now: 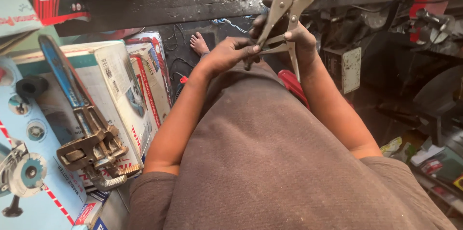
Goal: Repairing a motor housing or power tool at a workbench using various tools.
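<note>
Locking pliers [285, 6] of bare grey metal stand upright in front of the person's chest, nose up, the curved jaws raised toward the dark, dusty tabletop edge [159, 3] above them. The right hand [301, 37] wraps the handles from behind, its fingers [289, 33] clamped on the pliers just below the pivot. The left hand [231, 52] comes in from the side of the pliers, its fingers [254, 48] pinched together on the lower end of one handle, where the thin release lever sticks out downward. Below the pliers, a brown shirt [270, 162] fills the lower middle of the view. Beyond the pliers, lower down on the floor, a bare foot [198, 43] rests among loose wires [231, 22]. Well to the left of the pliers, a big pipe wrench [82, 124] with a blue handle and a rusty head lies across a stack of printed cardboard boxes [120, 85]. To the right of the pliers a small grey box with a pale label [348, 68] stands in shadow, with dark machine parts past it that are too dim to tell apart.
</note>
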